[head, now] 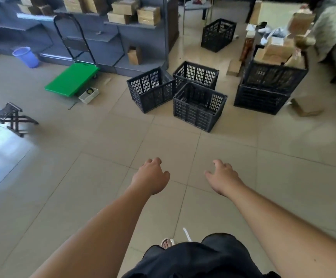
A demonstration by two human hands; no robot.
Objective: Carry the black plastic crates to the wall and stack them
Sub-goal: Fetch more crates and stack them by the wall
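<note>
1. The tiled floor [82, 177] fills most of the view; open tiles lie between the person and the crates.
2. Grey shelving [106, 43] runs along the far left, loaded with cardboard boxes [149, 15].
3. At the right stands a stack of two black crates [263, 91]; the upper one is packed with brown cartons [277, 51], and more cartons lie on the floor beside it.
4. A green trolley [71, 79] sits against the shelving, its black handle upright.
5. Three empty black crates cluster mid-floor, upright and touching or nearly so: the left crate [149, 91], the rear crate [196, 74] and the near crate [199, 107]; the near one is closest to the hands.
6. A far crate [218, 35] stands alone beyond the shelving's end, well apart from the cluster.
7. A folding stool [10, 119] stands at the left, away from the line to the crates; a purple bin [26, 57] is by the shelving; a white basket [88, 95] lies just beside the trolley.
8. The left hand [153, 177] and right hand [223, 177] reach forward over bare tiles, well short of the crates; the fingers of both are loosely curled and hold nothing.
</note>
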